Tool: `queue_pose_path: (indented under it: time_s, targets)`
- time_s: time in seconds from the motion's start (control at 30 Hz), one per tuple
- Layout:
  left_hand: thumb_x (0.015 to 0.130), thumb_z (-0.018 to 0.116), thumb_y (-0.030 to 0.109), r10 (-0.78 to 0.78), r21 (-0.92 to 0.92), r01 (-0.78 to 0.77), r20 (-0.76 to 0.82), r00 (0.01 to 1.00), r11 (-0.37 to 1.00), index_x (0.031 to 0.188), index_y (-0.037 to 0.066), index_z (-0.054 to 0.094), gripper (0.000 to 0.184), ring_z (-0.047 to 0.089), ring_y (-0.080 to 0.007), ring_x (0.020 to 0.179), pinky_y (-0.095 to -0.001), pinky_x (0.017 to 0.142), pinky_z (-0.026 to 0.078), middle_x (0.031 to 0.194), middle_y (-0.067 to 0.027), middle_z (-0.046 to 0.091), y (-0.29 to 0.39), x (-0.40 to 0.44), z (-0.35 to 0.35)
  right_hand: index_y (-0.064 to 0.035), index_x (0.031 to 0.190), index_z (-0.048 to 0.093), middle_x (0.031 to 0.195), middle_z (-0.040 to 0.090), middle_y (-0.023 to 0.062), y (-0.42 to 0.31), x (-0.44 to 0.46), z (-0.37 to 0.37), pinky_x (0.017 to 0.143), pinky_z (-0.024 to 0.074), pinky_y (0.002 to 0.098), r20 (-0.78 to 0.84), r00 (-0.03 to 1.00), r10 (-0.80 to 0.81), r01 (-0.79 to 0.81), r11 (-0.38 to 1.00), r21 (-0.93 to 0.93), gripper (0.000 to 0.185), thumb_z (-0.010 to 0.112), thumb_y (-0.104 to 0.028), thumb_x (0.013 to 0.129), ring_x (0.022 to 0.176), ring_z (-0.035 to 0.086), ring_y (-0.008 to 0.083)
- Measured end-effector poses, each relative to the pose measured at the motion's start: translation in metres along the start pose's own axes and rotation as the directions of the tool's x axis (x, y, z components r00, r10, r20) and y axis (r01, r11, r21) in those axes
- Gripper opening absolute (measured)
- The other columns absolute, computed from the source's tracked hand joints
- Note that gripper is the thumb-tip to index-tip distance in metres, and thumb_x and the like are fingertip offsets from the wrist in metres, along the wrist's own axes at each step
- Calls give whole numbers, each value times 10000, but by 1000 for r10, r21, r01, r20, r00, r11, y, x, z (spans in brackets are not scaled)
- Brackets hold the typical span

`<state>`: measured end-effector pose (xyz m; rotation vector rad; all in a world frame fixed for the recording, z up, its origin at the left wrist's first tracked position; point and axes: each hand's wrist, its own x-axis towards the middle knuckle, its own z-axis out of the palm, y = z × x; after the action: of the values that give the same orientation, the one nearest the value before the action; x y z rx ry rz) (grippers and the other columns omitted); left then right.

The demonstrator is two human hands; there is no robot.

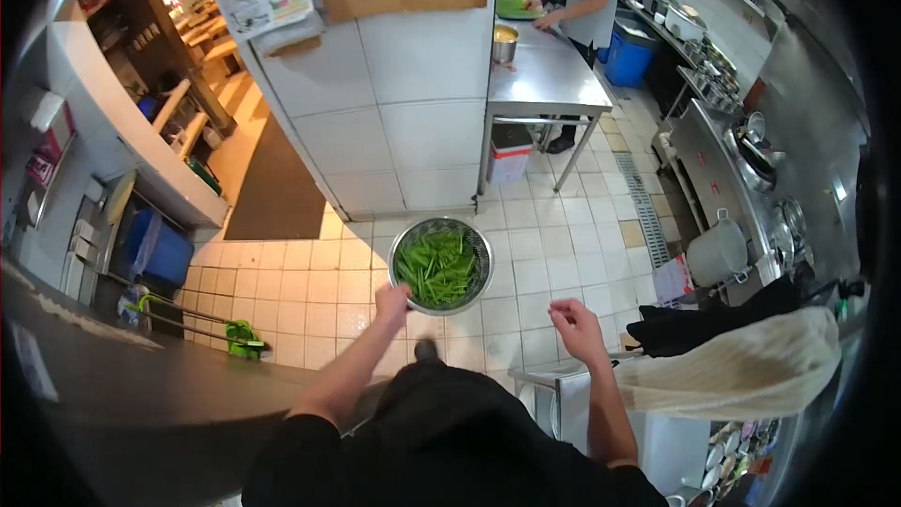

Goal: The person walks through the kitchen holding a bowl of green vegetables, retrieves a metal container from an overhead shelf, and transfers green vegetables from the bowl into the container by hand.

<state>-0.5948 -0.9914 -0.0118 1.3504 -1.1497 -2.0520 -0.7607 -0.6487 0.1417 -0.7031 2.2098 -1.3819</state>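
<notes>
A round metal colander [487, 249] with a perforated wall hangs in front of me above the tiled floor. Cut green vegetables [436, 268], long and thin like green beans or stems, fill much of it. My left hand [392, 301] grips the colander's near left rim, its thumb side on the edge. Out to the right, my right hand [577, 327] is raised apart from the colander. Its fingers are loosely curled, and I see nothing in them.
A steel table [549, 80] stands ahead, two people working beyond it. A tiled pillar [385, 113] is directly in front. On the right are a large pot [718, 249] and a hanging cream cloth [732, 371]. A green-headed broom or mop [246, 340] lies low at left.
</notes>
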Motion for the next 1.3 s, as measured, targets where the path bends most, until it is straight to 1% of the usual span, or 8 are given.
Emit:
queue_pose_path:
  time_s: [0.2, 0.3, 0.43, 0.6, 0.7, 0.87, 1.1, 1.3]
  targets:
    - [714, 522, -48, -44, -71, 46, 36, 998, 996, 811, 34, 487, 132, 567, -217, 561, -399, 473, 511, 700, -94, 534, 53, 97, 107, 12, 1010, 605, 872, 646, 68, 87, 92, 9, 672, 490, 252, -17, 977, 213, -211, 975, 73, 217, 598, -158, 875, 739, 600, 117]
    - [713, 527, -49, -117, -27, 121, 120, 986, 992, 821, 27, 466, 145, 577, -239, 583, -412, 468, 507, 737, -104, 534, 86, 146, 161, 1, 995, 613, 838, 635, 62, 176, 90, 10, 605, 480, 250, -50, 858, 512, -496, 849, 180, 207, 604, -160, 865, 704, 597, 120]
    - [695, 527, -75, -150, 100, 128, 254, 956, 987, 884, 3, 444, 221, 587, -266, 655, -448, 557, 548, 809, -118, 529, 93, 182, 255, 3, 963, 633, 788, 639, 59, 208, 63, 14, 599, 468, 270, -202, 672, 713, -619, 690, 375, 252, 624, -202, 818, 675, 584, 125]
    - [717, 488, -55, -264, 144, 224, 421, 868, 964, 921, -11, 460, 210, 614, -292, 756, -487, 649, 561, 884, -145, 561, 81, 250, 373, 12, 918, 644, 791, 645, 67, 240, 61, 0, 591, 493, 288, -351, 493, 796, -640, 605, 474, 219, 615, -169, 799, 671, 602, 141]
    - [713, 490, -66, -296, 309, 159, 470, 832, 938, 934, -11, 458, 230, 624, -318, 797, -515, 668, 558, 906, -160, 561, 72, 256, 455, -9, 916, 628, 827, 634, 57, 263, 81, -31, 579, 503, 273, -286, 388, 876, -697, 482, 531, 193, 633, -174, 816, 663, 594, 137]
    - [676, 518, -91, -257, 226, 174, 422, 869, 959, 941, 0, 418, 297, 595, -284, 697, -520, 619, 546, 877, -145, 531, 68, 266, 576, -3, 921, 634, 784, 634, 53, 319, 139, -122, 574, 502, 272, -305, 419, 855, -609, 514, 604, 204, 632, -174, 810, 645, 594, 133]
    - [682, 528, -54, -269, 191, 200, 481, 834, 961, 871, 0, 477, 203, 615, -289, 693, -491, 598, 553, 819, -135, 573, 67, 296, 718, -4, 981, 629, 793, 646, 72, 351, 296, -317, 609, 502, 286, -541, 586, 603, -623, 763, 175, 269, 624, -215, 813, 651, 602, 141]
    - [689, 524, -46, -293, 247, 194, 481, 826, 950, 923, -6, 496, 239, 624, -271, 681, -449, 596, 575, 849, -141, 596, 34, 344, 824, -22, 1042, 625, 924, 664, 133, 324, 470, -418, 755, 497, 320, -494, 689, 530, -517, 838, 178, 348, 622, -281, 809, 823, 634, 225]
